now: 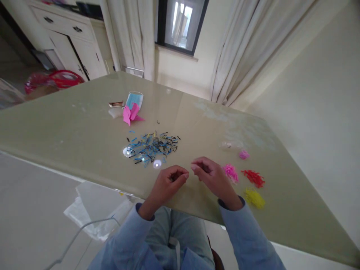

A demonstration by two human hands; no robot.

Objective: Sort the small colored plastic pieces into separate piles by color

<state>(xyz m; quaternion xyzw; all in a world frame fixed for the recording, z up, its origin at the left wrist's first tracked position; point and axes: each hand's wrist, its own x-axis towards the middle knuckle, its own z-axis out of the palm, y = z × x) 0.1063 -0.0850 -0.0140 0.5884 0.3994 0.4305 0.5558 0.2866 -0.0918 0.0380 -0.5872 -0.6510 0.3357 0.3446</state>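
Fingertips pinched nearly closed, the left hand (169,183) and right hand (211,173) sit just apart; whether they hold anything cannot be told. The dark-and-blue pile (154,146) lies beyond, to the left.

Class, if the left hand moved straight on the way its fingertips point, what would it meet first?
The left hand would probably meet the right hand first, just across a narrow gap, though depth is unclear from this single view.
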